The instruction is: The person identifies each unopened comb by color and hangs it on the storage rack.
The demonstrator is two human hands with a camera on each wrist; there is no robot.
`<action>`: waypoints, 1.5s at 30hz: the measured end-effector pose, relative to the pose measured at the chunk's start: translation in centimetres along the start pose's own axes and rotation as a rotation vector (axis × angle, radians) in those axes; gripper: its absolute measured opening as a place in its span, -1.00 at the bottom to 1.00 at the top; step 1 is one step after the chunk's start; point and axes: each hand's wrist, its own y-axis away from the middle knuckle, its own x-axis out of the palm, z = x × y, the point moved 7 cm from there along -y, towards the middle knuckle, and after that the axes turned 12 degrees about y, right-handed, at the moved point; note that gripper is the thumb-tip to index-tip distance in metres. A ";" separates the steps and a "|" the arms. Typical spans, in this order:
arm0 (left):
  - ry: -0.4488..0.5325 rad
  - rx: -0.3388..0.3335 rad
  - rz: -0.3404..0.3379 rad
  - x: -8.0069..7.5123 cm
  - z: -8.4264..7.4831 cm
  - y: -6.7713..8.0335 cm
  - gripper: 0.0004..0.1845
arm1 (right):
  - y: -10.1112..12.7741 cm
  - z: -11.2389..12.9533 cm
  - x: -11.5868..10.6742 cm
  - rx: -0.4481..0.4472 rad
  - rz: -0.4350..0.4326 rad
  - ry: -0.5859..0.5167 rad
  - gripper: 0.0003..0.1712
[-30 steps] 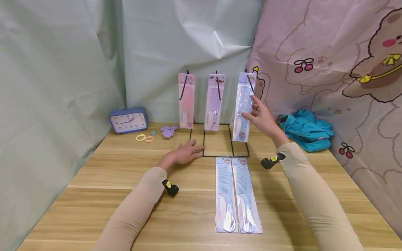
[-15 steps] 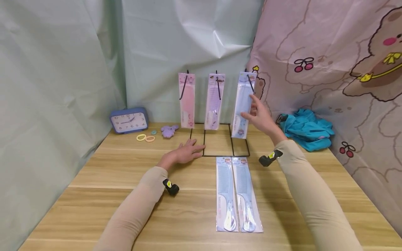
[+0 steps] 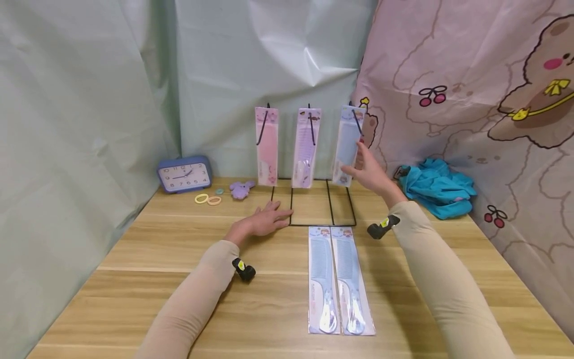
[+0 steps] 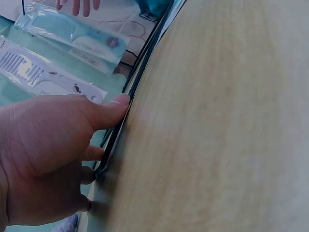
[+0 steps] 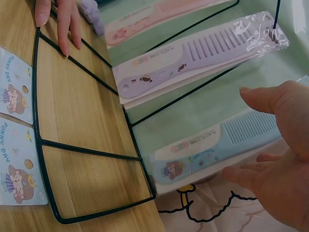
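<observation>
A black wire rack (image 3: 332,209) stands at the back of the wooden table (image 3: 170,249). Three packed combs hang from it: pink (image 3: 266,147), purple (image 3: 306,148) and blue (image 3: 346,144). My right hand (image 3: 356,159) is raised at the blue pack, its straight fingers touching the pack's right edge; the right wrist view shows the palm (image 5: 275,159) open beside the blue comb (image 5: 212,150). My left hand (image 3: 273,214) lies flat on the table. Its fingers (image 4: 111,108) rest against the rack's base wire (image 4: 133,92). Two more blue comb packs (image 3: 336,279) lie side by side in front of the rack.
A blue clock (image 3: 184,174), hair rings (image 3: 207,199) and a purple clip (image 3: 241,188) sit at the back left. Teal cloth (image 3: 437,187) is bunched at the back right. Cloth sheets close off the left, the back and the right.
The blue pack's lower end has swung back toward the wall and now hangs straighter. My right hand followed it up and back. The left hand has not moved.
</observation>
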 end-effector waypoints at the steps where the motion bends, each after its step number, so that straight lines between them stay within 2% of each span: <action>1: 0.000 0.002 -0.001 0.0 0.0 0.0 -0.42 | 0.1 -0.1 0.0 0.001 0.000 0.000 0.06; 16: 0.006 0.000 0.000 0.0 -0.1 0.0 -0.43 | 1.7 -1.2 0.7 -0.006 -0.003 -0.028 0.05; 22: 0.025 -0.004 -0.006 0.0 -0.1 0.0 -0.43 | 3.7 -0.7 1.8 -0.070 0.022 -0.047 0.00; 26: 0.028 -0.003 -0.002 0.1 0.0 -0.1 -0.42 | 5.4 -1.0 2.8 -0.066 0.038 -0.027 0.04; 30: 0.025 -0.005 0.002 0.2 0.2 -0.1 -0.42 | 7.3 -1.3 3.8 -0.051 0.034 0.051 0.03; 33: 0.033 -0.007 0.004 0.2 0.2 0.0 -0.42 | 8.8 -1.6 4.6 0.003 0.051 0.149 0.03; 45: 0.026 -0.014 0.007 0.1 0.1 0.1 -0.42 | 13.0 -2.1 7.5 0.162 0.238 0.365 0.35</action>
